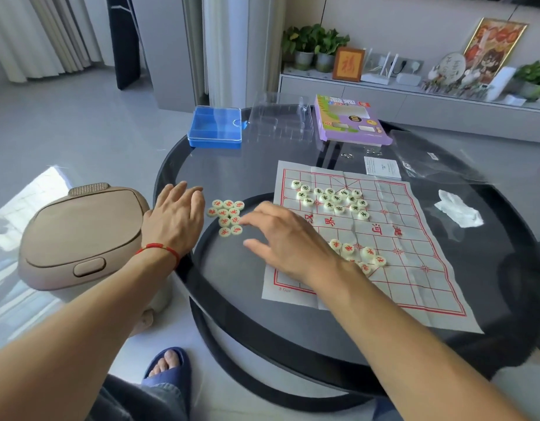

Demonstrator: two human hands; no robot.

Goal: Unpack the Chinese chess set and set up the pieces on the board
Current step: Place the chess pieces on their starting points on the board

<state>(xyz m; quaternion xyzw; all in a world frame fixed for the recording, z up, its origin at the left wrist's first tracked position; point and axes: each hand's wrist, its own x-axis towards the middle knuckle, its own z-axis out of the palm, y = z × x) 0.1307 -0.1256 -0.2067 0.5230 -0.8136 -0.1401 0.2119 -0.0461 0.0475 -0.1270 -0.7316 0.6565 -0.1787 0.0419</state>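
Note:
A creased paper chess board [393, 262] with red lines lies on the round glass table [232, 165]. Several green-lettered pieces [332, 197] cluster at its far end. Several red-lettered pieces [358, 253] lie near its middle, partly hidden by my right wrist. Another group of red pieces [226, 215] sits on the glass left of the board. My left hand [174, 217] rests flat at the table's left edge, fingers straight. My right hand [281, 238] hovers palm down between that red group and the board, fingers spread and holding nothing.
A blue plastic case [215, 127], a clear plastic tray [281, 121] and a purple box [349, 121] stand at the table's far side. A leaflet [382, 168], a plastic bag [430, 159] and crumpled white paper [458, 209] lie right. A beige bin [80, 232] stands left.

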